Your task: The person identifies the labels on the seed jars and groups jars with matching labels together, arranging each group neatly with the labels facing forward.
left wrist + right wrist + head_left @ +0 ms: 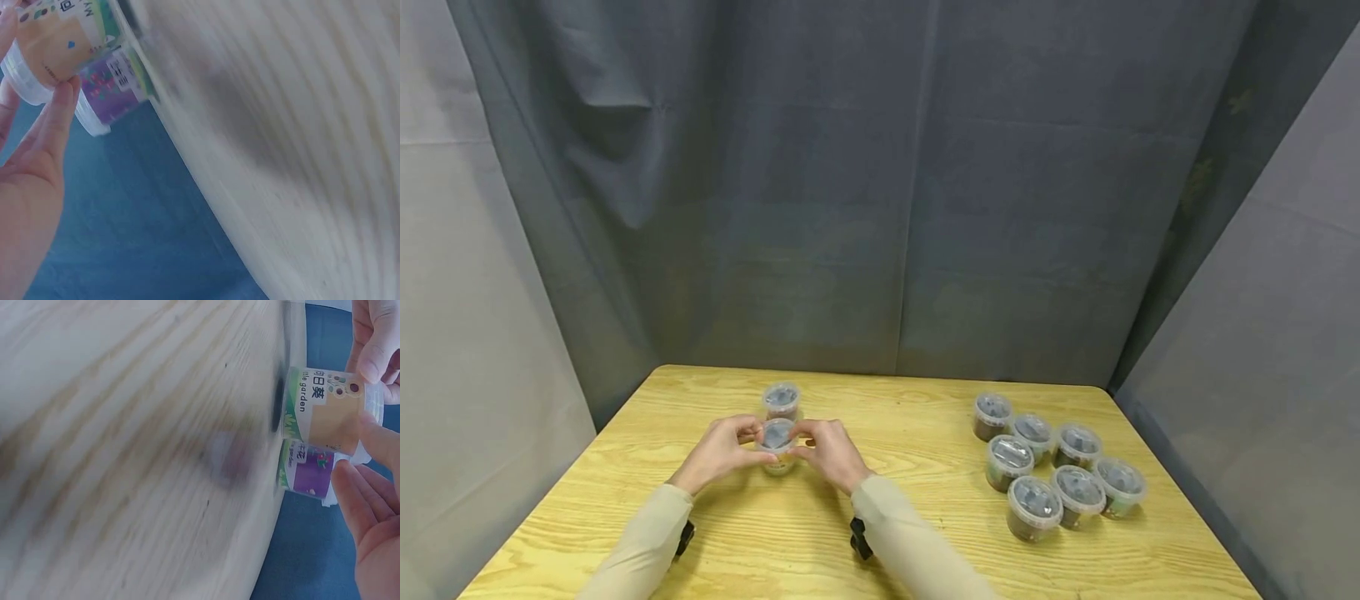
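Between both hands is a small clear plastic tub (778, 434) with a lid. Its label, orange with a sunflower print and "little garden" lettering, shows in the right wrist view on the same tub (331, 415). My left hand (724, 450) grips the tub's left side near the lid with thumb and fingers. On the other side my right hand (833, 452) holds it by the rim in the same way. Just behind it stands a second lidded tub (782, 400), whose label is purple in the left wrist view. The tub in hand is upright at the tabletop; whether its base touches, I cannot tell.
A group of several similar lidded tubs (1034, 500) stands at the right of the wooden table (910, 467). Dark grey curtain (820, 208) hangs behind the table's far edge, with lighter cloth (467, 317) at both sides.
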{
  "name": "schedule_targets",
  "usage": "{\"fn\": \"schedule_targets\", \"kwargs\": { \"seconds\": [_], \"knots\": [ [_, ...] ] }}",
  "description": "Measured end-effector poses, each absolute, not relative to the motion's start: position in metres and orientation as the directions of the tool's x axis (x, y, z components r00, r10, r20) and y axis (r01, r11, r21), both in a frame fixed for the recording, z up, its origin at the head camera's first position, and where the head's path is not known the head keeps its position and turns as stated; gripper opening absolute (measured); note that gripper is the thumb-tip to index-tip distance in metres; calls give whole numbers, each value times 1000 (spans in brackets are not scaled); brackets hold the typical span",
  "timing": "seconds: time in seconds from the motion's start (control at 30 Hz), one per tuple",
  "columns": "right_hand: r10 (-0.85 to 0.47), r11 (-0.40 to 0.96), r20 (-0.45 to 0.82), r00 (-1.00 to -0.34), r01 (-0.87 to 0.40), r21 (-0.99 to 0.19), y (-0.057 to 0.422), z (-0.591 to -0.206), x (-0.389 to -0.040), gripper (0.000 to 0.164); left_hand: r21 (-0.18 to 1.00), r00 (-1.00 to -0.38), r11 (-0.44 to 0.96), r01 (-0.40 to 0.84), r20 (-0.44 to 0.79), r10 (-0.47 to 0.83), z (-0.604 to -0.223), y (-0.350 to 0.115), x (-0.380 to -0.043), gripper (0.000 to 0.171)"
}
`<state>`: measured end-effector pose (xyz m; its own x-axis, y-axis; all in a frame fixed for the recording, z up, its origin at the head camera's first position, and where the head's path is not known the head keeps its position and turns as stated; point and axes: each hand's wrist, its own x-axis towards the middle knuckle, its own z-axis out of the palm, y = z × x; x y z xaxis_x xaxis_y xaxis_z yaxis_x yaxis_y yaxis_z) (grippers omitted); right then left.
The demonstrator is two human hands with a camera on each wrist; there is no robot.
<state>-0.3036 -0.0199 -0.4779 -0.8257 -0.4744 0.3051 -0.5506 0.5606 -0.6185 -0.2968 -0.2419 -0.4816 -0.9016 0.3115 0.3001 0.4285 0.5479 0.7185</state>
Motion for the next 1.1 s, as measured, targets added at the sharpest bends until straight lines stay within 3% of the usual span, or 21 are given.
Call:
{"fn": "schedule_targets", "kwargs": {
  "seconds": [1.1],
  "knots": [
    [-400,651,288,-870,-491,-579,-42,-482,-304,25,696,-915,595,401,265,305,-489,-257,-310,33]
  ]
}}
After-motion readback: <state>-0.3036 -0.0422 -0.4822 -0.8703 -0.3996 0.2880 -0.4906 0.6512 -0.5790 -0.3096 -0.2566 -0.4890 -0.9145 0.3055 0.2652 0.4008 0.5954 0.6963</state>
